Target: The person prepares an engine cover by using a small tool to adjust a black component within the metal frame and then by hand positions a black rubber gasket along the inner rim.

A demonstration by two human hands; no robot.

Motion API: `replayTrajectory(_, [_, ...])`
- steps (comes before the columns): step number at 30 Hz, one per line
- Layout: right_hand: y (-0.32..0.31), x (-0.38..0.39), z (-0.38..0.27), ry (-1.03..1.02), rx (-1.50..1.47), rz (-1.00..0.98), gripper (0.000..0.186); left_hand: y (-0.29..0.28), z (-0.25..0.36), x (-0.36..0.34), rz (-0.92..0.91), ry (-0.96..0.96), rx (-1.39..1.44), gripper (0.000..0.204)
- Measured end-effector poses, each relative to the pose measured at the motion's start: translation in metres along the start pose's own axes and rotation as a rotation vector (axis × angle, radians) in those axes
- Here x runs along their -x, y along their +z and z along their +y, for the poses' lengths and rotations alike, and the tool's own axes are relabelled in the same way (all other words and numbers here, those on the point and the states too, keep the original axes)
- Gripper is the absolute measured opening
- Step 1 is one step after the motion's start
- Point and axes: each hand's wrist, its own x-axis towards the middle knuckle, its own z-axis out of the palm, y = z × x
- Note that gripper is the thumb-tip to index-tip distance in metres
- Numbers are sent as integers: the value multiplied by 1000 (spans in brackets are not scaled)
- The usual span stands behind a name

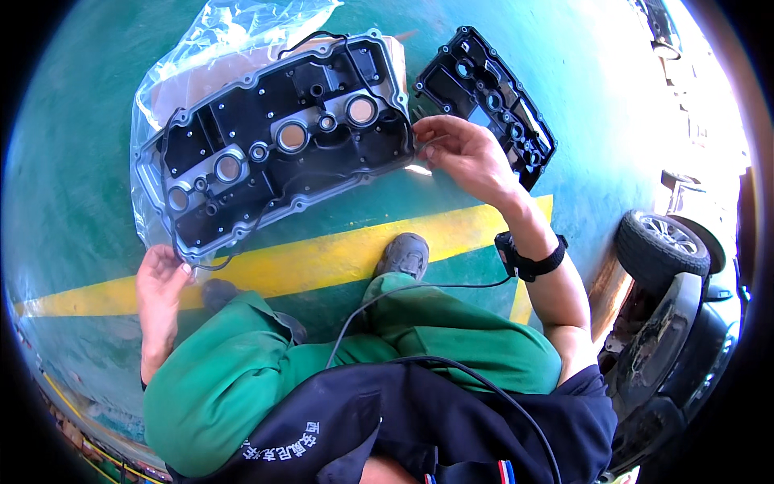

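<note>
A silver-rimmed engine valve cover (pixel 242 113) lies with its inner side up in front of me, slanting upward to the right. A thin black rubber gasket (pixel 216 267) is draped loosely over it, with loops lying off the rim at the lower left and top. My left hand (pixel 160 286) pinches the gasket just below the cover's lower left corner. At the right end, my right hand (pixel 468 157) has thumb and fingertips closed on the gasket beside the rim. Past that hand lies a second, black valve cover (pixel 443 81), partly hidden by it.
Clear plastic wrapping (pixel 173 73) and a cardboard piece (pixel 210 81) lie under the silver-rimmed cover. A yellow stripe (pixel 322 250) crosses the green floor. A cable (pixel 355 313) runs to the device (pixel 524 256) on my right wrist. A wheel (pixel 665 242) stands at the right.
</note>
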Motion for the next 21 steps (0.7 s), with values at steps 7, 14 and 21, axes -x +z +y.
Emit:
replayTrajectory(7, [2, -4, 4, -38, 27, 83, 32, 0, 0, 3, -1, 0, 5, 18])
replayTrajectory(14, [10, -7, 0, -105, 120, 85, 29, -3, -1, 1, -5, -18, -20, 19])
replayTrajectory(21, [8, -2, -1, -29, 43, 20, 29, -7, -1, 1, -23, -35, -36, 18])
